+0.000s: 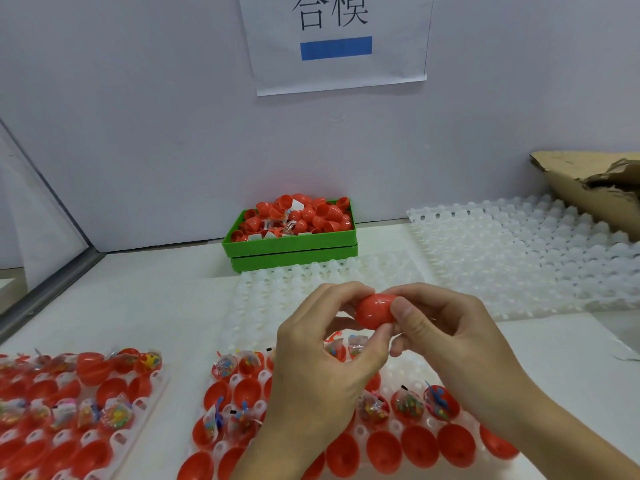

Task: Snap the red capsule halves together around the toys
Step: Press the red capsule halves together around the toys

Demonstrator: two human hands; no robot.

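Above the tray (391,379), both hands' grip pinches a seemingly closed, glossy red capsule (375,310).

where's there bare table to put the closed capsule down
Bare tabletop lies left of the empty white tray, between the green bin and the filled left tray. Another patch lies near right, below the far white tray. The near tray under both hands holding the capsule is crowded.
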